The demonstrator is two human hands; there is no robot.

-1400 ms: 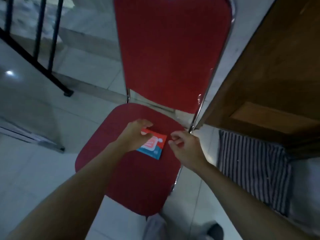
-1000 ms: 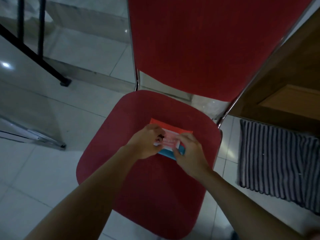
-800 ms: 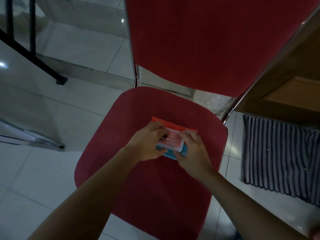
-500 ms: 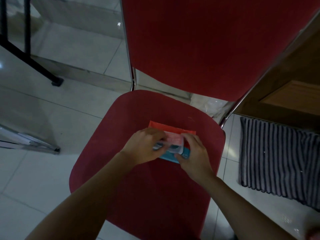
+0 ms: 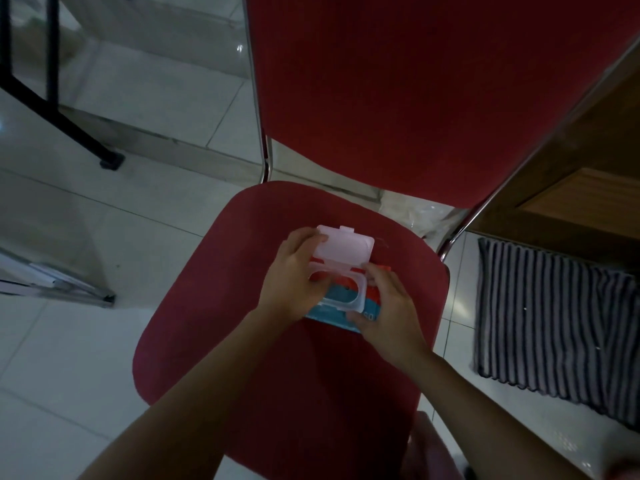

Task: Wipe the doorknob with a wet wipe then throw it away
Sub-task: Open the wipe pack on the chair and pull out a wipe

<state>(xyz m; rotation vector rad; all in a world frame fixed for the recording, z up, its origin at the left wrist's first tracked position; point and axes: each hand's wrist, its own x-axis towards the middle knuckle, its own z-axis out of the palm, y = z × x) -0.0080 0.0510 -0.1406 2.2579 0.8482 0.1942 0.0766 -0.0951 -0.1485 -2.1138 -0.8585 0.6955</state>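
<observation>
A red and blue wet wipe pack [image 5: 346, 299] lies on the seat of a red chair [image 5: 242, 306]. Its pale pink plastic lid [image 5: 344, 249] stands flipped up, showing the round opening beneath. My left hand [image 5: 294, 278] holds the lid's left edge with thumb and fingers. On the pack's right side, my right hand [image 5: 388, 313] presses down and grips the edge. No wipe is seen pulled out. The doorknob is out of view.
The chair's red backrest [image 5: 415, 81] rises behind the seat. A wooden door [image 5: 571, 174] stands at the right, with a striped mat [image 5: 554, 317] on the tiled floor. Black metal bars [image 5: 52, 81] stand at the far left.
The pack's lid was shut under my fingers and now stands flipped up, lifted by my left hand. My right hand stayed on the pack's right side.
</observation>
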